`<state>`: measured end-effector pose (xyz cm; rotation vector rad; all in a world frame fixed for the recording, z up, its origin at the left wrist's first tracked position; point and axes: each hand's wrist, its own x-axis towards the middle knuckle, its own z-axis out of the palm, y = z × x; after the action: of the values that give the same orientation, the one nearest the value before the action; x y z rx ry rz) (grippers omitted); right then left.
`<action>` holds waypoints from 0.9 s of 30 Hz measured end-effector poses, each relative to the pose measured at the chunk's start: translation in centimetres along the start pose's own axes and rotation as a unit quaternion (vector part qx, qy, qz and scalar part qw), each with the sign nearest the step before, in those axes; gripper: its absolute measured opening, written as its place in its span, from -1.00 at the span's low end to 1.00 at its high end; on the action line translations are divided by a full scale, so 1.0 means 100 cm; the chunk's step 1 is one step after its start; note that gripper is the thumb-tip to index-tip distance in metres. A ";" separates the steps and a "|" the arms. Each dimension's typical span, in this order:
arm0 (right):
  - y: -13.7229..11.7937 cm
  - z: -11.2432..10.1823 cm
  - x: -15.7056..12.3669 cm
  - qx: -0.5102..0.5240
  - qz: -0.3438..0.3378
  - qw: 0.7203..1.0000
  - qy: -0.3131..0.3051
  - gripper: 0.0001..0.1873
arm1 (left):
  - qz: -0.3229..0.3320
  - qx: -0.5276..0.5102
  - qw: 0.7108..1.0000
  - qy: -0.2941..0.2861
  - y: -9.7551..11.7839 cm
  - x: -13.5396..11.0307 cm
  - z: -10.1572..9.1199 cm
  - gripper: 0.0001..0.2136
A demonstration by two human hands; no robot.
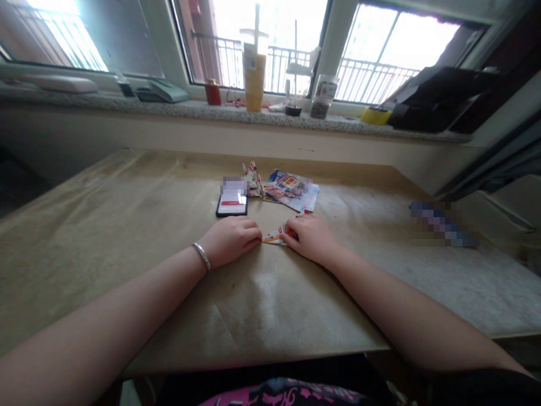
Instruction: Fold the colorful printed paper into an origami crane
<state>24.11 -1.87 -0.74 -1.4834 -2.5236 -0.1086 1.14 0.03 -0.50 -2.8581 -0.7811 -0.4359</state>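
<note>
A small piece of folded printed paper lies on the table between my hands. My right hand is closed on its right part, fingers curled over the paper. At its pointed left tip is my left hand, fingers pressed together; whether they pinch the tip is too small to make out. A silver bangle circles my left wrist. Just beyond my left hand lies a phone with a lit screen, partly blurred. Behind the paper stands a folded paper figure, beside a stack of colourful printed sheets.
A yellowish cover lies over the table. Farther right is a blurred bluish flat item. The stone windowsill holds a tall drink cup, a red jar, a clear container, yellow tape and a black bag.
</note>
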 end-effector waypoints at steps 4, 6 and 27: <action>-0.003 -0.003 -0.001 -0.019 -0.028 0.999 0.018 -0.72 | -0.018 0.028 0.999 0.006 0.000 0.002 0.002 -0.80; -0.003 -0.003 -0.002 -0.018 -0.038 0.999 0.016 -0.73 | -0.030 0.039 0.999 0.001 -0.001 0.002 0.003 -0.79; -0.001 -0.006 -0.005 0.045 -0.118 0.992 -0.002 -0.69 | 0.007 -0.081 0.996 -0.030 -0.007 -0.006 -0.005 -0.80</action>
<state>24.37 -2.40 -0.28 -1.1505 -2.6589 -0.0295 0.16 0.23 -0.17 -3.0386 -0.7677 -0.4334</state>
